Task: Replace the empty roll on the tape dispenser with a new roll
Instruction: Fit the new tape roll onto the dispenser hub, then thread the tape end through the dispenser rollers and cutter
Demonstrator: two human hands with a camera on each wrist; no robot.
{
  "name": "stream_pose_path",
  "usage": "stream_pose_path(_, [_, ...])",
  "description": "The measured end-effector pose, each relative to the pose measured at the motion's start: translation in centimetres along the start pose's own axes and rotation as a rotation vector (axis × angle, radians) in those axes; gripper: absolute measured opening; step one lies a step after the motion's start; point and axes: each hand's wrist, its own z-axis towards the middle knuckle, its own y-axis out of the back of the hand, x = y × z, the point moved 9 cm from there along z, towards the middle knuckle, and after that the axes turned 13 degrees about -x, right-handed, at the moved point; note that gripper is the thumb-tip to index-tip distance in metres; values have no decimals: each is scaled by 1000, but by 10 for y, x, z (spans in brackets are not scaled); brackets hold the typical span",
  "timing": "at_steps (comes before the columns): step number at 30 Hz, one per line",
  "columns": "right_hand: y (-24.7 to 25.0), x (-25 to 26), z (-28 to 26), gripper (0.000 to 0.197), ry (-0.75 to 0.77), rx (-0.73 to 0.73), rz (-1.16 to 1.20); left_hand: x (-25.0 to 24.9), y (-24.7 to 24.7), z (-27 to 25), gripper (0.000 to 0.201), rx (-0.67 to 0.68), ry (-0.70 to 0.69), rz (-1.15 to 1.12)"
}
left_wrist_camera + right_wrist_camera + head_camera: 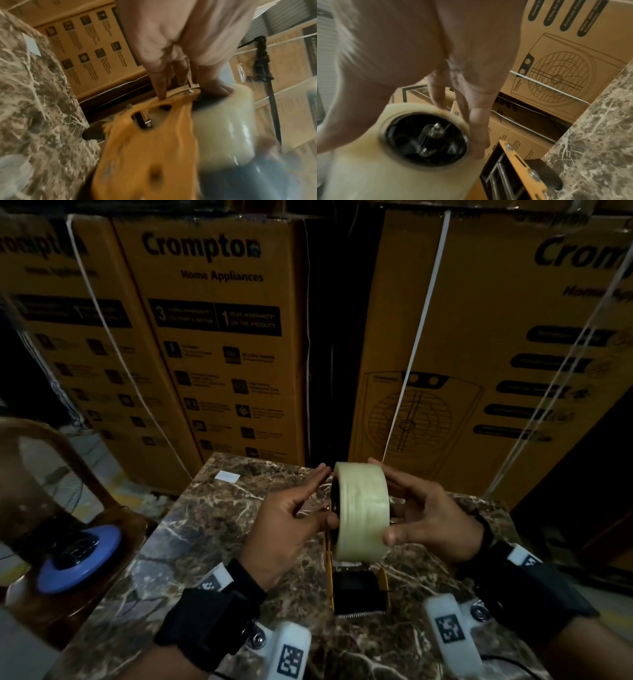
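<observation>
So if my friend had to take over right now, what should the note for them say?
Left hand: fingers straight, pressing the yellow side of the tape dispenser, thumb by the roll.
Right hand: holds the new tape roll by its edge.
The dispenser stands on the marble table with the roll on its black hub.
Done: the new roll is on. No empty roll is in view.
Left: check it sits fully home, then pull the tape end toward the cutter; no loose end shows yet.
</observation>
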Motion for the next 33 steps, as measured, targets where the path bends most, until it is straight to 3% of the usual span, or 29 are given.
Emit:
stream_pose_path(6, [-3,2,-2,118,13,25,-96,6,-7,-3,56,142,72,-2])
stream_pose_path(13, [-6,-4,-3,121,1,-28,-93,11,-13,0,49,219,128,18])
stream_pose_path(20, [1,-53,7,99,-217,-173,110,43,-10,3,49,139,318,-83])
stream_pose_path(23, [6,-73,11,72,-296,-283,139,80,12,-3,38,29,396,-159])
stream_pose_path(28, [8,-117,15,56,-506,-449,336,153,15,-50,35,25,495,-148])
stream_pose_path(30, [1,-133,15,61,-583,-479,372,173,11,-55,69,66,461,-113])
stream_pose_path(33, [-9,-147,16,65,-646,-492,368,178,19,-48,60,-14,357,19])
